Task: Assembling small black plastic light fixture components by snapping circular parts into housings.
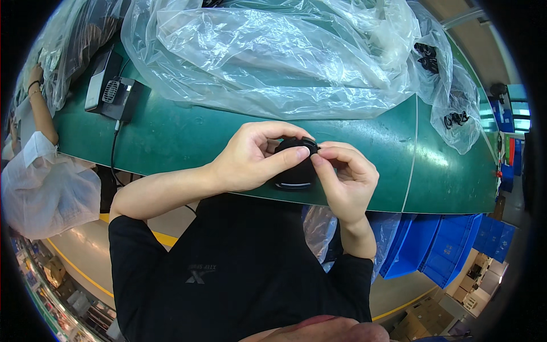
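A black, rounded device (294, 175) with a pale curved strip at its near end is held over the front edge of the green table. Its exact kind I cannot make out. My left hand (253, 157) grips it from the left, the thumb lying across its top and the fingers curled round its far side. At its upper right edge, my right hand (348, 174) pinches with thumb and forefinger, close against the left thumb tip. Whatever small part may sit between those right fingertips is hidden.
Large clear plastic bags (273, 57) cover the back of the green table (171, 131). A black and grey boxy device (117, 94) with a cable stands at the left. Blue bins (450, 245) hang at the right edge. Another person's arm (41, 108) shows at far left.
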`<control>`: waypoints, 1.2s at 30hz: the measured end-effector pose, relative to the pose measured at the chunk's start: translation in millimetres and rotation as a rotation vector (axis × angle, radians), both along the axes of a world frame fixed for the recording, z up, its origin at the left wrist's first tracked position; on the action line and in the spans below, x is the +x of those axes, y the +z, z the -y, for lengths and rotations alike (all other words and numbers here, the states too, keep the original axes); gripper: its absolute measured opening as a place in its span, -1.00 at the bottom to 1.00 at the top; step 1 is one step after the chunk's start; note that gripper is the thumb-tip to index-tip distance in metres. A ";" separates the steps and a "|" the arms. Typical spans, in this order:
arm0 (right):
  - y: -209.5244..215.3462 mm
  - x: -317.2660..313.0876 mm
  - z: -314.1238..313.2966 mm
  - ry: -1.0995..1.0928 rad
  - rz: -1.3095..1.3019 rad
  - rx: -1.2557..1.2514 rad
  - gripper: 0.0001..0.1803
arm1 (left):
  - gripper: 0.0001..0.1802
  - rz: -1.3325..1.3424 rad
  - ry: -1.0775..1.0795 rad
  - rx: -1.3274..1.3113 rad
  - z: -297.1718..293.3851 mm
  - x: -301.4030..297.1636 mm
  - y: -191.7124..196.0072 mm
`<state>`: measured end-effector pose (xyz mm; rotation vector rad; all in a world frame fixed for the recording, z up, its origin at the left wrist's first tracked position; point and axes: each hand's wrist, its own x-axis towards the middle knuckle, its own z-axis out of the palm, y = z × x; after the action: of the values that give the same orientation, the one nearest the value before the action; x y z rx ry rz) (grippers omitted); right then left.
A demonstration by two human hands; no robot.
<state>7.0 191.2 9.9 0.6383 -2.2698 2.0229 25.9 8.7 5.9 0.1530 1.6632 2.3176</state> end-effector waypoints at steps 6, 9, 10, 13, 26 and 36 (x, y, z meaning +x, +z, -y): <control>0.5 2.6 3.6 0.030 0.153 -0.053 -0.84 | -0.84 -0.155 0.088 -0.187 2.2 1.0 -2.5; -3.9 1.9 6.1 0.106 0.166 -0.068 -0.85 | -0.88 -0.257 0.139 -0.282 4.4 0.9 -2.7; -4.8 2.6 6.7 0.105 0.168 -0.070 -0.85 | -0.88 -0.255 0.137 -0.283 4.7 0.3 -2.9; -5.7 4.2 10.4 0.096 0.224 -0.087 -0.87 | -0.88 -0.290 0.155 -0.333 6.6 -0.6 -3.5; -4.9 3.1 5.8 0.166 0.315 -0.093 -0.92 | -0.87 -0.177 0.125 -0.218 4.1 1.7 -3.9; 4.5 0.5 6.5 0.130 0.456 -0.112 -0.87 | -0.76 -0.001 0.014 -0.079 -0.4 -2.3 -7.2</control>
<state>7.5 184.7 14.4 0.3508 -2.3605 2.5611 23.5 9.1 -1.3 0.1269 1.7579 2.2579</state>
